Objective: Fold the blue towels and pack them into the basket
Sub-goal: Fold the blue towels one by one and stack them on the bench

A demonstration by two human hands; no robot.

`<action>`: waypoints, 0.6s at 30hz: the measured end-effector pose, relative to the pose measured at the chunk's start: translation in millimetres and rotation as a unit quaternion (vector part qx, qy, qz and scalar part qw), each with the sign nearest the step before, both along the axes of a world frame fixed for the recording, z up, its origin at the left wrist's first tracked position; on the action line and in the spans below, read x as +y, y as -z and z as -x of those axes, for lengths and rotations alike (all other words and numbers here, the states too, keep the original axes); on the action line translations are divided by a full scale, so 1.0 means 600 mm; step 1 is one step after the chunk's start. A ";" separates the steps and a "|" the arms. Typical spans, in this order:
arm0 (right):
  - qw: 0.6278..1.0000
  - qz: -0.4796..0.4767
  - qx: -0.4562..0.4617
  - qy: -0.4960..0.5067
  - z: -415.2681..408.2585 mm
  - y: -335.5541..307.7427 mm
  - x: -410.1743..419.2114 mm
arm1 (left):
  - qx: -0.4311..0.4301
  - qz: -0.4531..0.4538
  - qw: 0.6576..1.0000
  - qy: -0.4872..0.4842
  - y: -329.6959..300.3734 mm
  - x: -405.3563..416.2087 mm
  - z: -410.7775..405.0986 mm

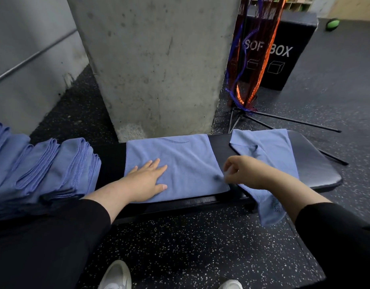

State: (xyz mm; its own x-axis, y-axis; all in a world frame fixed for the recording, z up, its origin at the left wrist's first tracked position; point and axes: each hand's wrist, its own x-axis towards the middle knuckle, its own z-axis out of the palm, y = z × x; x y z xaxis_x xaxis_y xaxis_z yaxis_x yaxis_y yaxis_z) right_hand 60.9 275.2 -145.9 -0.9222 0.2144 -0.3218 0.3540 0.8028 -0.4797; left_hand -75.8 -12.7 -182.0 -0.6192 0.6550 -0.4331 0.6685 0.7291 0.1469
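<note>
Left hand [145, 180] flat on blue towel [180, 163], right hand [242, 172] beside.

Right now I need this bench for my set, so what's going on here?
A person is folding blue towels on the bench. The left hand presses flat on the spread towel; the right hand has its fingers curled at that towel's right edge. Another towel waits at the right, and folded towels sit at the left. No basket is visible.
</note>
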 end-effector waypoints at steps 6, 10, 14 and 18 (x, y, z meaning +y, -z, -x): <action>0.986 -0.142 0.028 -0.088 -0.008 0.034 -0.011 | 0.005 -0.021 1.000 0.007 -0.002 -0.010 -0.006; 0.972 -0.146 0.065 -0.172 -0.013 0.051 -0.037 | 0.053 -0.095 0.994 0.003 -0.005 -0.028 -0.016; 0.964 -0.159 0.074 -0.197 -0.022 0.065 -0.043 | 0.093 -0.142 0.984 0.044 -0.014 -0.040 -0.037; 0.956 -0.200 0.115 -0.183 -0.023 0.067 -0.052 | 0.104 -0.127 0.982 0.096 -0.010 -0.037 -0.054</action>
